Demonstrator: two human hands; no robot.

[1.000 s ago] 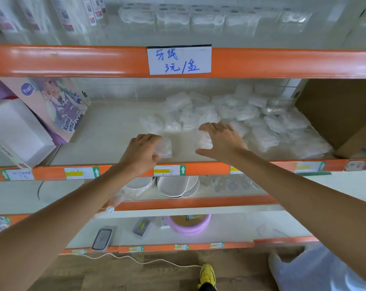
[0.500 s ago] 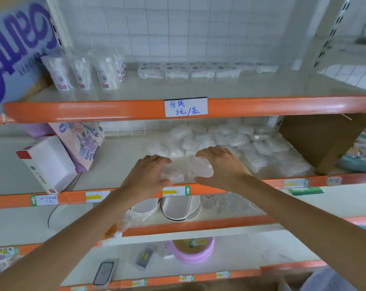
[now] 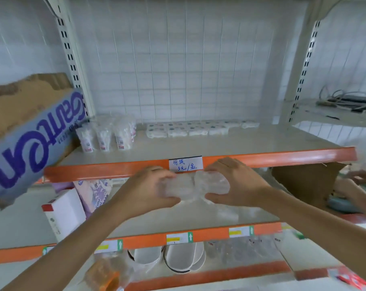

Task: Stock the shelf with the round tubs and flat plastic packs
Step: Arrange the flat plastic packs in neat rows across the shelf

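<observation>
Two bare forearms reach up from the bottom corners and meet at the middle of the view. The left hand (image 3: 148,191) has its fingers curled over the top of a clear plastic pack (image 3: 177,189) with the thumb underneath. The right hand (image 3: 237,183) grips a second clear pack (image 3: 213,182) the same way. The two packs touch each other between the hands, held in the air above the middle shelf (image 3: 177,215) and just below a handwritten price label (image 3: 185,163).

Below the arms, white dishes (image 3: 184,257) stand on edge on the lowest shelf in view, and a blurred orange packet (image 3: 102,274) lies to their left. On the middle shelf a white box (image 3: 62,211) leans at the left with a purple illustrated box (image 3: 94,192) behind it, and a brown cardboard box (image 3: 303,181) sits at the right.

The label is stuck on the orange front rail (image 3: 261,157) of the upper shelf (image 3: 240,141). On that shelf, clear cups of white sticks (image 3: 106,137) stand near a row of white wrapped packs (image 3: 188,129). A torn carton with purple lettering (image 3: 31,143) tilts in at the left. A white wire grid (image 3: 177,59) backs the unit.
</observation>
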